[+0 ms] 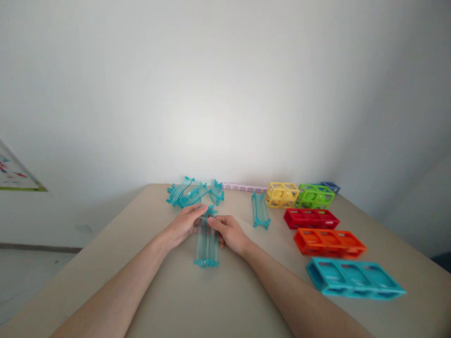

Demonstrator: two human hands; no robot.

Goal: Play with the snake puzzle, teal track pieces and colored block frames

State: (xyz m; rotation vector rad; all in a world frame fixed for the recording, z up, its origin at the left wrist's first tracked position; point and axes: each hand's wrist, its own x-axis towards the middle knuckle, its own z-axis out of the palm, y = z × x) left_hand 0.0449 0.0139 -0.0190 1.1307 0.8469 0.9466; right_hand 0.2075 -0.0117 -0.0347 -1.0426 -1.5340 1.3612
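Both hands hold a clear teal plastic track piece [206, 246] above the near middle of the table, its long side pointing toward me. My left hand [186, 223] grips its left edge, thumb on top near the far end. On the right edge, my right hand [229, 231] is closed with the thumb pressed on the top face and the fingers curled beneath. Beyond the hands lies a loose pile of similar teal track pieces [190, 193], some curved. Another straight teal track piece [260, 210] rests alone to the right of my right hand.
Along the right stand open block frames: yellow [282, 195], green [314, 196], dark blue [331, 187], red [311, 218], orange [329, 242] and turquoise [355, 278]. A light purple strip [243, 187] lies by the wall at the table's [169, 300] back edge.
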